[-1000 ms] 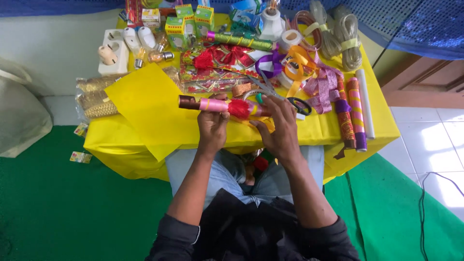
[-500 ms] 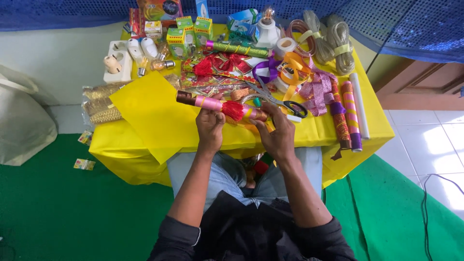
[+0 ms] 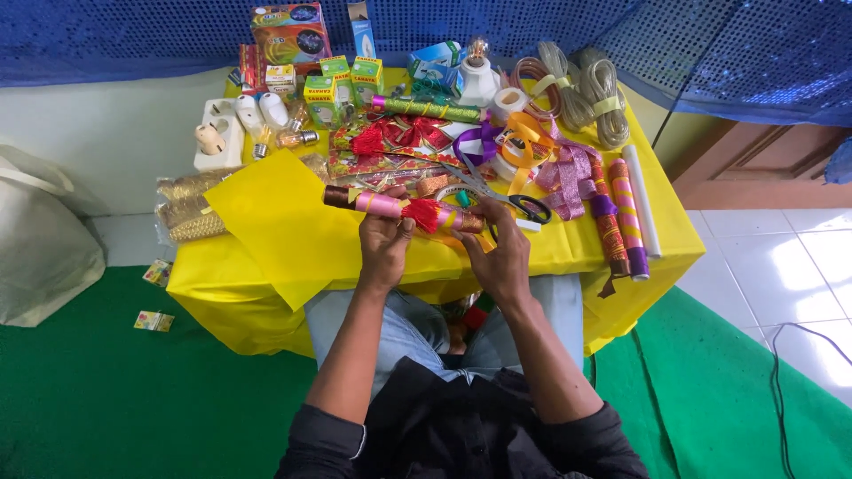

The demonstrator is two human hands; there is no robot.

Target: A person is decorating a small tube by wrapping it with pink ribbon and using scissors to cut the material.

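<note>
Now | left hand (image 3: 383, 239) and right hand (image 3: 497, 248) both grasping pink-and-gold wrapped paper roll with red tassel (image 3: 401, 208) | above yellow-covered bench (image 3: 568, 253) | black-handled scissors (image 3: 508, 197) nearby

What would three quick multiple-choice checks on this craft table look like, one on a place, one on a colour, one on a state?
1. Where do the scissors lie?
A. On the green floor
B. On the table just beyond the right hand
C. In the white bag

2. What colour is the loose paper sheet beside the left hand?
A. Yellow
B. Blue
C. White

3. How is the decorated roll held?
A. Lying untouched on the table
B. In one hand only
C. In both hands, roughly level

Answers: 1 B, the black handles sit right past the right fingers. 2 A, it matches the yellow tablecloth. 3 C, both hands grip it above the table edge.
</note>
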